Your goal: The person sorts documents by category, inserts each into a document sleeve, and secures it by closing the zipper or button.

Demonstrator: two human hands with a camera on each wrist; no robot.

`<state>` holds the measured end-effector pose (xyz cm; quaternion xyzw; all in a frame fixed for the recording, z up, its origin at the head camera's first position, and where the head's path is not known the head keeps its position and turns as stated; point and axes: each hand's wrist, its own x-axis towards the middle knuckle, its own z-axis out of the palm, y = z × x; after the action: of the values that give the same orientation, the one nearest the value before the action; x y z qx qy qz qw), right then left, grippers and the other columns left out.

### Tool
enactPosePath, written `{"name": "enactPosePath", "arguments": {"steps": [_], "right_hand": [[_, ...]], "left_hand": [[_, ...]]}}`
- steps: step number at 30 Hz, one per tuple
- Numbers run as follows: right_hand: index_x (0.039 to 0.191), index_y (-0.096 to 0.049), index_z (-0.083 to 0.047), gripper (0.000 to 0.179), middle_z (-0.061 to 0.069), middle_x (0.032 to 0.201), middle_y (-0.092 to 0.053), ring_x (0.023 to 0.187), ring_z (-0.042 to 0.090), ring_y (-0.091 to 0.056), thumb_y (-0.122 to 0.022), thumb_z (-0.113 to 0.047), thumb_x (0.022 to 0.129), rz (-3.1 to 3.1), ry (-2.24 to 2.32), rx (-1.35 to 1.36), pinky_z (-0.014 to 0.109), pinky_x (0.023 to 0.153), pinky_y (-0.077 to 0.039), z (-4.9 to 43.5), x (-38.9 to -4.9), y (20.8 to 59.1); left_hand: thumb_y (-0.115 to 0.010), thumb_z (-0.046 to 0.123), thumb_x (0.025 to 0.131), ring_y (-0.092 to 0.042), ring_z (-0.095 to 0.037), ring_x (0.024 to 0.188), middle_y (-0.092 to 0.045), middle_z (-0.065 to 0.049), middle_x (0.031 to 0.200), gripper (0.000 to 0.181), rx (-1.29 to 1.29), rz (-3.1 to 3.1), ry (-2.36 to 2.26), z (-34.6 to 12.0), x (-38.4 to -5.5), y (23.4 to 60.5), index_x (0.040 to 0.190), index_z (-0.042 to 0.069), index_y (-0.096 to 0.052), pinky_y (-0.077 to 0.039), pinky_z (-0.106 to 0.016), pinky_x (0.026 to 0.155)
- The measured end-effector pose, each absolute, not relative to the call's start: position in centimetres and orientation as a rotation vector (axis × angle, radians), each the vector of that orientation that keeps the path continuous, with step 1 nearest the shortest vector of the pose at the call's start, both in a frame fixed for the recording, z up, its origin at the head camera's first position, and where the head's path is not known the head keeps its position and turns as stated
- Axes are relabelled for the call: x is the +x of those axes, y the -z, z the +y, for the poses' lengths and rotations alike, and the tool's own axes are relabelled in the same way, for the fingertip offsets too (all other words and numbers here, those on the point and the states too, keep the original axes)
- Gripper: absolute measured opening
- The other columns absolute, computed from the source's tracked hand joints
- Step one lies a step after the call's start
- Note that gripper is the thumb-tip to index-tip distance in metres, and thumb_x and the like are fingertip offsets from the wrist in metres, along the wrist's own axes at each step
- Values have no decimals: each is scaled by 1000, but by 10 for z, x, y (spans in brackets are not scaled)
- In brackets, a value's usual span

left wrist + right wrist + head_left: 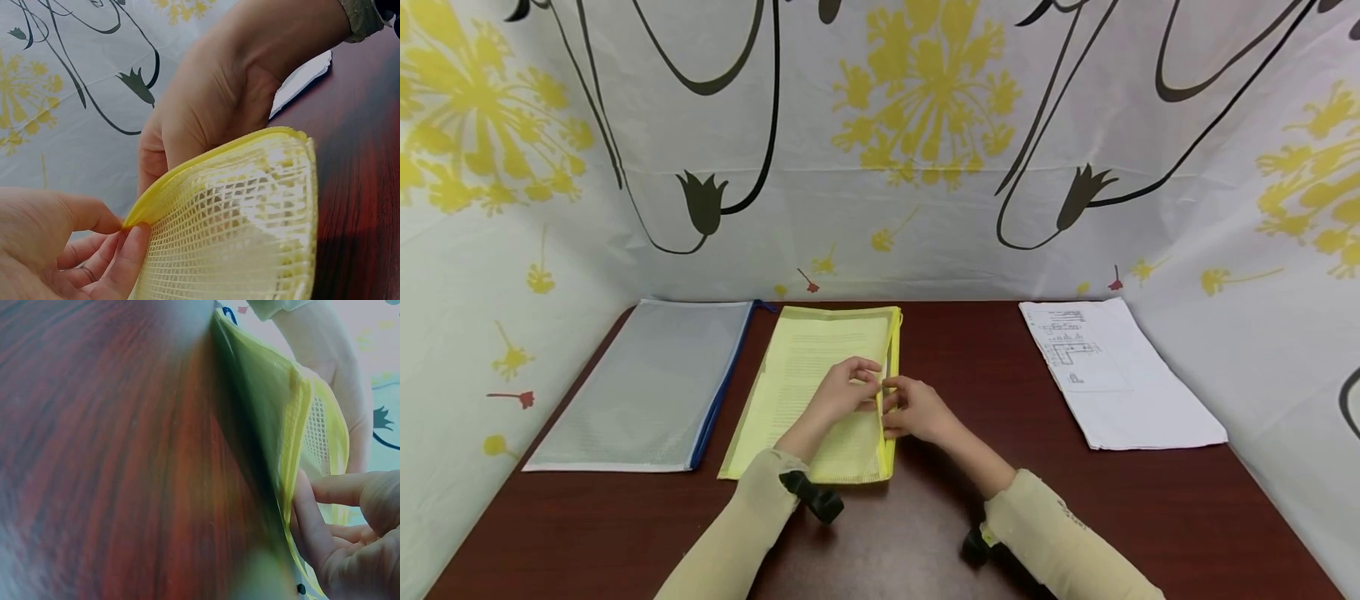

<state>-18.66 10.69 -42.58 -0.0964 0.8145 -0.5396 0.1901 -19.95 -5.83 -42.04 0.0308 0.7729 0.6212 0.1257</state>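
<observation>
Pinching the right edge (888, 462) of the yellow folder (793, 392), set lengthwise near to far, the left hand (846, 390) lies over it; the right hand (919, 410) touches from beside, grip unclear.

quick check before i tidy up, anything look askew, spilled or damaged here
Nothing stands out. The yellow folder gapes along its right side, but the left hand pinches its edge and the right hand is at the opening, so that seems expected. The blue-edged folder and papers lie flat.

office-like desk (973, 358) | yellow zip folder (782, 400) | printed papers (1123, 383) | floral backdrop (865, 225)
</observation>
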Motion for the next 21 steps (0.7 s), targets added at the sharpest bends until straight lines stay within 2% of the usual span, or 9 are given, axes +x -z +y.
{"name": "enactPosePath", "arguments": {"steps": [8, 13, 21], "right_hand": [[143, -45, 6, 64, 19, 105, -68, 74, 17, -70, -63, 11, 82, 2338, 1536, -270, 32, 65, -64, 103, -186, 432], [143, -45, 6, 62, 22, 109, -68, 75, 18, -72, -65, 8, 85, 2265, 1585, -262, 33, 69, -64, 107, -186, 433], [145, -41, 6, 59, 23, 111, -67, 76, 19, -72, -64, 6, 90, 2214, 1635, -230, 35, 70, -65, 113, -185, 432]], "left_hand": [[-61, 4, 96, -65, -17, 78, -61, -11, 102, 30, 63, 2237, -1844, -57, -199, 420, 126, 0, -61, -64, -34, 75], [-61, 5, 96, -64, -15, 78, -62, -11, 102, 29, 48, 2255, -1809, -57, -200, 425, 124, 2, -62, -63, -29, 72], [-60, 2, 95, -66, -17, 82, -63, -14, 105, 29, 57, 2236, -1771, -56, -202, 431, 124, 0, -61, -64, -31, 75]]}}
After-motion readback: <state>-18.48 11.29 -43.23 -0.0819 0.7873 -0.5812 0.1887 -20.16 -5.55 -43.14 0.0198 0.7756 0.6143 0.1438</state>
